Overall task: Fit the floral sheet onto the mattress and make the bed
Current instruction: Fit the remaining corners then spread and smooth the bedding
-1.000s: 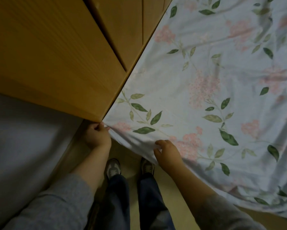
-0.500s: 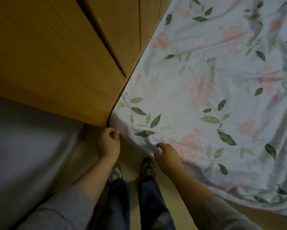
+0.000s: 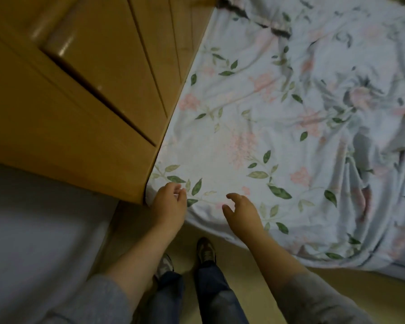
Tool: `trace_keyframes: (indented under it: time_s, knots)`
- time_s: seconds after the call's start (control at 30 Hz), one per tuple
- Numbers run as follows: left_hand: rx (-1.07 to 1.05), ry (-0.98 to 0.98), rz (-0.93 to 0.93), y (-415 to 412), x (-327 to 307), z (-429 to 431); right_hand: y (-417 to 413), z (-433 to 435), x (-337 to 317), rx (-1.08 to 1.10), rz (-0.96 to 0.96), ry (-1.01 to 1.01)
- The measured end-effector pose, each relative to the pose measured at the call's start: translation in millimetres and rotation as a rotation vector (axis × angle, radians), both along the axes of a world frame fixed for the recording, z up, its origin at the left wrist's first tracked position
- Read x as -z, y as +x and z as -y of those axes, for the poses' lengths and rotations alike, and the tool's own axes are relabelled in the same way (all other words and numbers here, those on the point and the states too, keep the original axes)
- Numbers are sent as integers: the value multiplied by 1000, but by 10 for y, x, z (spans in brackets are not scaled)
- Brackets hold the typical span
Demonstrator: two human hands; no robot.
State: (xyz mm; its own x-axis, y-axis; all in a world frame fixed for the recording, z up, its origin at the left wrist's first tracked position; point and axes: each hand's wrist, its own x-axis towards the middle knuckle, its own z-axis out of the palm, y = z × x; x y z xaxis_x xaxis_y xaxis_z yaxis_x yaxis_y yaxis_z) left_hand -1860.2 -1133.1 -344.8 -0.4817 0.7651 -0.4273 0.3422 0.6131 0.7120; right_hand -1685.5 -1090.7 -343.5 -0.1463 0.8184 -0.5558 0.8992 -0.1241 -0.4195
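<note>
View from a head camera looking down at the near corner of a bed. The floral sheet [image 3: 255, 141], pale blue with pink blossoms and green leaves, covers the bed and fills the centre and right of the frame. It lies fairly smooth near the corner at lower centre and is bunched into deep wrinkles toward the right edge. Its corner hangs rounded over the edge of the bed, just above the floor [image 3: 243, 265].

A wooden wardrobe [image 3: 79, 101] with panelled doors takes up the upper left, its side pressed right against the left edge of the sheet. A pale wall [image 3: 33, 230] fills the lower left.

The left hand [image 3: 169, 204] is at the spot where the sheet corner meets the wardrobe's corner. Its fingers are curled, and I cannot tell whether its grip has any fabric in it. The right hand [image 3: 241, 212] is just beside it, over the sheet's edge, grip released, thumb and fingers spread and gently curved with nothing between them.

Both forearms come up from grey sleeves [image 3: 98, 300] at the bottom. Between them are blue jeans [image 3: 210, 295] and two sneakers [image 3: 206, 250] on the floor.
</note>
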Motion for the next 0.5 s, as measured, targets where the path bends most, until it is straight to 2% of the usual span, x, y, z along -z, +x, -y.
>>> trace_keyframes:
  time_s: [0.27, 0.5]
  knots:
    - [243, 61, 8, 510, -1181, 54, 718, 423, -1144, 263, -140, 178]
    - [393, 116, -65, 1338, -1674, 50, 1660, 705, -1560, 390, -144, 243]
